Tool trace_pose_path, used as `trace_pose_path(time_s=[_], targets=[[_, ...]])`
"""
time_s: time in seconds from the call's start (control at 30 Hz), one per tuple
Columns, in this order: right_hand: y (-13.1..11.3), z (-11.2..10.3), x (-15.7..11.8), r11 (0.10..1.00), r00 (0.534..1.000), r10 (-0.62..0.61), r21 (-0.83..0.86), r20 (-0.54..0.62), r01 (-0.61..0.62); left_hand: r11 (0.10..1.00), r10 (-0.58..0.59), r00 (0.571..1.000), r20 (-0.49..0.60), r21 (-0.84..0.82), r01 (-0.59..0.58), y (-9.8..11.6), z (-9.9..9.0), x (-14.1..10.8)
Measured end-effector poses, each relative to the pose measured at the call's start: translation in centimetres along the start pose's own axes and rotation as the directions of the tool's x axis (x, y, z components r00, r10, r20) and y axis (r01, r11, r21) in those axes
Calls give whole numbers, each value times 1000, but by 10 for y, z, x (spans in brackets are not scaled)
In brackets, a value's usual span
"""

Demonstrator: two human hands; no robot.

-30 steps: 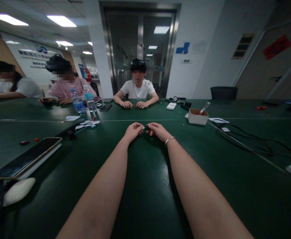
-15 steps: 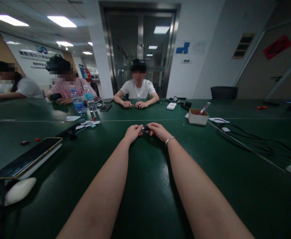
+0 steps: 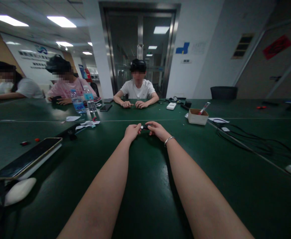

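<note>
Dark green tabletop (image 3: pixel 145 186) here, and the action's around the middle of it, well in from the near edge. Both hands meet over a small black object with a shiny silver part (image 3: pixel 143 127). The left hand (image 3: pixel 132 132) has its fingers pinched on the silver end, and the right hand (image 3: pixel 158 130) has its fingers closed around the black end, so the thing sits right between them. Can't make out exactly what it is, way too small. There's a silver bracelet (image 3: pixel 169 141) on the right wrist.

Over toward the left edge there's a phone (image 3: pixel 27 159) lying on something white, with a white rounded thing (image 3: pixel 21 191) just beside it, nearer the near left corner. Right of the hands, toward the far edge, sits a small open box (image 3: pixel 198 118) with something red and clear sticking out. Black cables (image 3: pixel 247 141) sprawl out toward the right edge. A person in a white shirt (image 3: pixel 137 89) sits at the far edge, hands on the tabletop, and two water bottles (image 3: pixel 77 103) stand off to the left.
</note>
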State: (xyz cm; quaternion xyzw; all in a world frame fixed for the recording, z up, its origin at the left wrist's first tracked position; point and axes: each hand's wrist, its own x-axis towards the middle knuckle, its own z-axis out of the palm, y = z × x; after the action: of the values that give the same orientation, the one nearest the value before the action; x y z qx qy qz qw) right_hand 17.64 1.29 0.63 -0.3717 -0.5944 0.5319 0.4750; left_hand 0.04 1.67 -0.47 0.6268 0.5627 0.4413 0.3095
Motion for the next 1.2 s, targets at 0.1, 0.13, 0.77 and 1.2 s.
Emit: trace_pose_path(time_s=[0.1, 0.13, 0.77, 1.2], targets=[[1, 0, 1, 1000, 1000, -26, -17, 13, 26, 1000, -26, 1000, -11, 8, 26, 1, 0, 1], [1, 0, 1, 999, 999, -32, -20, 22, 33, 999, -32, 999, -10, 8, 32, 2, 0, 1], [2, -4, -1, 999, 997, -22, 32, 76, 19, 998, -63, 998, -13, -18, 62, -2, 0, 2], [3, -6, 0, 1000, 998, 5, 16, 56, -6, 999, -30, 999, 44, -31, 31, 1, 1, -1]])
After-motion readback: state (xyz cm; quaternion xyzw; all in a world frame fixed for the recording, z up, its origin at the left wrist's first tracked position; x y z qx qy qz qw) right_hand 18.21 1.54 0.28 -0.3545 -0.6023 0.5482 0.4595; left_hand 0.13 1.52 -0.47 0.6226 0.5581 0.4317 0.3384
